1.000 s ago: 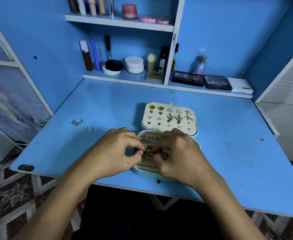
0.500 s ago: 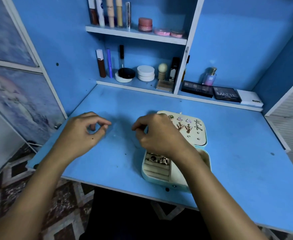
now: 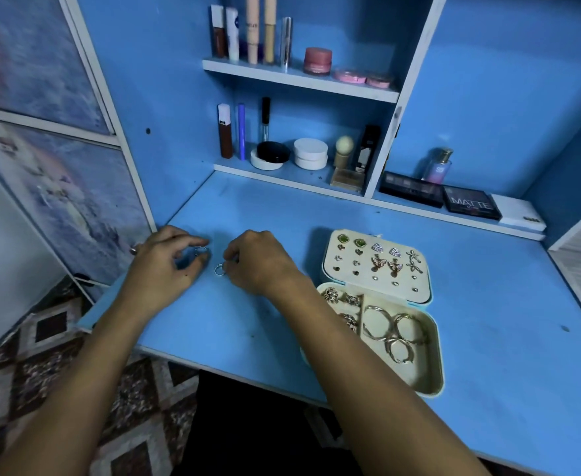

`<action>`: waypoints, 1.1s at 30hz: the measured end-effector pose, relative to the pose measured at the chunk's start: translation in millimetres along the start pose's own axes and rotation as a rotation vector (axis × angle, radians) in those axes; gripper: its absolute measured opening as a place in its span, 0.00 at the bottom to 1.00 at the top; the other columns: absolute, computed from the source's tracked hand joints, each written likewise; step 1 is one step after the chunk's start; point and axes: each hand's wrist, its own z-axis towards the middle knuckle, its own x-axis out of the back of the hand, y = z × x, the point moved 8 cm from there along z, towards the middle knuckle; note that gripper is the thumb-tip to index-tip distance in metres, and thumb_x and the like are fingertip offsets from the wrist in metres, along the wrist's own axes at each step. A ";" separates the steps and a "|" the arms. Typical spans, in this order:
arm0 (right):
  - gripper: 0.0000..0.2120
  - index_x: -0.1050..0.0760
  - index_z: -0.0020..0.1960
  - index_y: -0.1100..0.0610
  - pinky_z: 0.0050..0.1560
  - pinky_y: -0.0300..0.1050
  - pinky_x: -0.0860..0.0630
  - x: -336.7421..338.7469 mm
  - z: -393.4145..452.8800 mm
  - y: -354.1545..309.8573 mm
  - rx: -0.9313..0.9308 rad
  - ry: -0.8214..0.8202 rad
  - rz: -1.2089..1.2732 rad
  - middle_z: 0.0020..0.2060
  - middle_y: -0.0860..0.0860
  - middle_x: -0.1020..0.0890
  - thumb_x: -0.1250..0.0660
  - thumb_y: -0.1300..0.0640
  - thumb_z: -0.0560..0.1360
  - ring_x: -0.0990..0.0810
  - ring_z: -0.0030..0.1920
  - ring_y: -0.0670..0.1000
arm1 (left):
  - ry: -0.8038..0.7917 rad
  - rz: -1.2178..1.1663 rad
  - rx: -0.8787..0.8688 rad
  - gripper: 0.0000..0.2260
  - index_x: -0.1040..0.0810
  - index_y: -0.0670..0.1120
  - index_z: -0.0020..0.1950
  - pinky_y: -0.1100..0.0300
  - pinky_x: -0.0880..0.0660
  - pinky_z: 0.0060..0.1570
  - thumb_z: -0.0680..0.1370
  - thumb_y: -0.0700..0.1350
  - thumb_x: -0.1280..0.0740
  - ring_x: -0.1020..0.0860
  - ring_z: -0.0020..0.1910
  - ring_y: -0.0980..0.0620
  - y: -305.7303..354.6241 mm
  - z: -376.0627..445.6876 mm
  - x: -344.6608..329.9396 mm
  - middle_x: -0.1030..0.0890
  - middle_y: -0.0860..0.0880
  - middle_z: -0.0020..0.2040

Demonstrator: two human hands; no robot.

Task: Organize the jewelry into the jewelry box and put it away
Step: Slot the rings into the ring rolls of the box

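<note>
Now both hands are at the far-left part of the blue desk (image 3: 488, 338), well apart from the jewelry box (image 3: 378, 304). Left hand (image 3: 165, 266) has its fingers curled, thumb and forefinger pinching a small ring (image 3: 200, 250) held just above the desk surface. Right hand (image 3: 261, 262) is curled too, fingertips touching or pinching a second ring (image 3: 219, 270) that lies on the desk; cannot tell if the grip is closed on it. The 2 rings are near each other, between the 2 hands. Jewelry box sits open to the right of the right forearm, lid tilted back. Lid panel holds stud earrings (image 3: 378, 261) in rows: 2 green ones, hearts, butterflies, starfish. Box base holds hoop earrings (image 3: 395, 333) in the larger right compartment and several rings (image 3: 342, 300) in the narrow left slots. Back ledge carries cosmetics: a MATTE palette (image 3: 471, 202), a perfume bottle (image 3: 437, 165), 2 white round compacts (image 3: 310, 153). An upper shelf (image 3: 299, 80) has tubes and pink jars.
</note>
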 end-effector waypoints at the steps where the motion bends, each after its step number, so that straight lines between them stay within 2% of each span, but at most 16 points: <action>1: 0.13 0.18 0.59 0.51 0.58 0.49 0.21 -1.4 1.9 -0.2 -0.009 -0.003 0.001 0.58 0.53 0.19 0.29 0.53 0.76 0.20 0.57 0.56 | 0.006 0.004 -0.015 0.09 0.15 0.46 0.53 0.76 0.33 0.43 0.73 0.40 0.25 0.29 0.40 0.59 1.3 -0.1 -0.1 0.24 0.51 0.47; 5: 0.10 0.17 0.56 0.49 0.56 0.48 0.20 -2.2 3.1 -1.9 -0.040 0.019 -0.007 0.56 0.52 0.18 0.28 0.51 0.75 0.19 0.56 0.56 | 0.010 0.015 -0.034 0.06 0.14 0.43 0.50 0.79 0.34 0.44 0.73 0.38 0.25 0.30 0.42 0.62 1.4 -1.5 -1.2 0.22 0.49 0.46; 10: 0.07 0.18 0.53 0.47 0.52 0.46 0.21 -0.4 1.1 -4.7 -0.055 0.035 -0.038 0.55 0.50 0.19 0.29 0.52 0.75 0.20 0.54 0.56 | -0.011 -0.009 -0.001 0.05 0.13 0.43 0.48 0.65 0.29 0.45 0.73 0.39 0.25 0.23 0.44 0.51 -3.3 -0.4 -2.2 0.21 0.49 0.46; 14: 0.09 0.19 0.52 0.53 0.52 0.48 0.19 1.6 0.7 -1.8 -0.068 0.033 -0.035 0.52 0.51 0.19 0.29 0.51 0.74 0.19 0.52 0.56 | -0.023 -0.033 0.002 0.05 0.14 0.43 0.48 0.70 0.29 0.45 0.73 0.40 0.25 0.22 0.44 0.50 -4.3 -0.6 -2.2 0.20 0.49 0.46; 17: 0.04 0.19 0.45 0.52 0.51 0.49 0.18 12.4 -3.4 4.5 -0.067 0.048 0.017 0.49 0.50 0.17 0.28 0.52 0.73 0.18 0.49 0.55 | -0.015 -0.032 -0.023 0.04 0.14 0.41 0.48 0.75 0.31 0.46 0.74 0.39 0.25 0.21 0.44 0.50 -2.8 -0.9 -1.5 0.20 0.48 0.46; 20: 0.05 0.19 0.38 0.49 0.51 0.48 0.18 28.1 -12.3 12.9 -0.050 0.078 0.073 0.45 0.49 0.16 0.26 0.54 0.72 0.18 0.47 0.52 | -0.007 0.007 -0.101 0.05 0.15 0.40 0.48 0.76 0.32 0.50 0.73 0.38 0.25 0.22 0.47 0.54 5.1 -0.8 -1.4 0.20 0.47 0.48; 23: 0.03 0.16 0.42 0.53 0.50 0.48 0.18 45.2 -24.8 23.9 -0.036 0.119 0.127 0.44 0.48 0.15 0.28 0.58 0.72 0.18 0.47 0.50 | -0.001 0.003 -0.135 0.05 0.15 0.40 0.47 0.71 0.30 0.52 0.73 0.38 0.25 0.22 0.48 0.53 14.1 -0.2 -3.0 0.19 0.47 0.49; 25: 0.03 0.15 0.45 0.54 0.50 0.47 0.18 56.9 -34.2 31.4 -0.024 0.169 0.154 0.42 0.48 0.15 0.28 0.59 0.73 0.18 0.46 0.48 | -0.010 -0.058 -0.139 0.04 0.14 0.41 0.47 0.72 0.29 0.50 0.74 0.38 0.25 0.22 0.48 0.57 25.2 -0.5 -6.5 0.18 0.48 0.49; 30: 0.07 0.15 0.50 0.52 0.49 0.34 0.24 77.6 -60.0 49.1 0.012 0.268 0.166 0.42 0.47 0.15 0.29 0.59 0.74 0.19 0.44 0.45 | -0.059 -0.249 -0.106 0.05 0.15 0.44 0.50 0.61 0.22 0.47 0.75 0.40 0.26 0.19 0.47 0.60 62.5 -1.7 -17.8 0.16 0.52 0.48; 33: 0.07 0.14 0.49 0.52 0.49 0.32 0.25 90.7 -79.5 58.8 0.040 0.341 0.163 0.42 0.46 0.14 0.29 0.59 0.74 0.18 0.44 0.44 | -0.086 -0.349 -0.102 0.06 0.15 0.47 0.51 0.57 0.21 0.47 0.74 0.40 0.26 0.17 0.47 0.59 86.2 -3.6 -18.2 0.15 0.55 0.48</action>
